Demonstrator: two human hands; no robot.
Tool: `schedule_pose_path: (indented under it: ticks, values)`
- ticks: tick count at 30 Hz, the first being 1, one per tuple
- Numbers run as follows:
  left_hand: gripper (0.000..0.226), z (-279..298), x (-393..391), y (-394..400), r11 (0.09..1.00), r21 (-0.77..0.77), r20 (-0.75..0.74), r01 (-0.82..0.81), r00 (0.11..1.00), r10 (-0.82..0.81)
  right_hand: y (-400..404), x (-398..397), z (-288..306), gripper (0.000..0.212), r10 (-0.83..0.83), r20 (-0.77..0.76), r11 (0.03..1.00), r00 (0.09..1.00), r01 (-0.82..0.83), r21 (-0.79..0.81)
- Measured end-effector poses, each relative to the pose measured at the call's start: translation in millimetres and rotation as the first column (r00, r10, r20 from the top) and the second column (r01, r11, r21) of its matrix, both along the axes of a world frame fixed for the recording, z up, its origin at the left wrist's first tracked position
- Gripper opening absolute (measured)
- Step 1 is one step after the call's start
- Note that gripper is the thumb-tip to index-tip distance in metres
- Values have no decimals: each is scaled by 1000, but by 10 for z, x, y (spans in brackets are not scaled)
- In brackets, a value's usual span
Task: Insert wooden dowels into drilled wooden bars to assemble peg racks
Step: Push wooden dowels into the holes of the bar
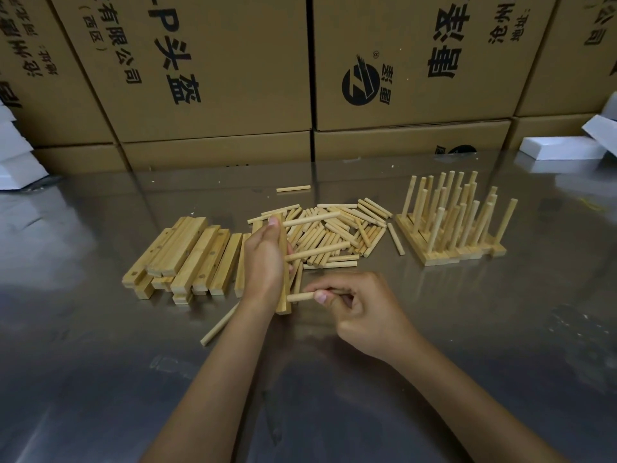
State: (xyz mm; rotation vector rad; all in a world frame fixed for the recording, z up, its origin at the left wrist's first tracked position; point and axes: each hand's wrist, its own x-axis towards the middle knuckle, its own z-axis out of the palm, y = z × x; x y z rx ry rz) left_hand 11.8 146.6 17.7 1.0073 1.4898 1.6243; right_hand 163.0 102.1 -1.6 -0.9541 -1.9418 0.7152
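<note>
Head view: mid-worktop, the left hand (263, 259) grips a bar (284, 262) upright on end, two dowels already out rightward, while the right hand (360, 309) pinches a third dowel (300, 297) lengthwise toward its lowest hole.

My worktop is a metal table (467, 329), grey and glossy, with soft patches of light smeared across it and a few pale crumbs near its far edge. From ten to two o'clock a wall of stacked cardboard cartons (213, 68) closes off the view, printed with black Chinese characters and a round logo (361, 82); their brown faces mirror dimly in the steel. White foam blocks (561, 148) lie at two o'clock, and more white foam pieces (13, 152) at ten.
</note>
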Motion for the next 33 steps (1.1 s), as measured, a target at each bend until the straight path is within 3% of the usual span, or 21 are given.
schedule_pose_path:
  ticks: [11,17,22,24,27,33]
  values:
    - [42,32,16,-22,999,29,-40,20,999,-19,13,-2,-16,16,-15,-23,996,1000,13,-86]
    - [36,38,-22,-22,998,55,-39,20,999,-18,70,86,111,31,56,-70,978,996,-69,-198]
    - [38,7,-20,13,999,-21,117,-34,992,36,97,109,160,42,0,-287,884,958,-134,-449]
    - [38,0,-2,16,997,-43,206,-64,976,72,84,70,126,39,6,-217,858,976,-117,-501]
    - [39,-44,86,12,996,-34,170,-87,981,91,50,-40,40,27,41,-208,860,977,-140,-490]
    - [25,-36,156,-10,992,46,200,115,972,-121,200,117,55,18,-197,-185,876,963,89,-473]
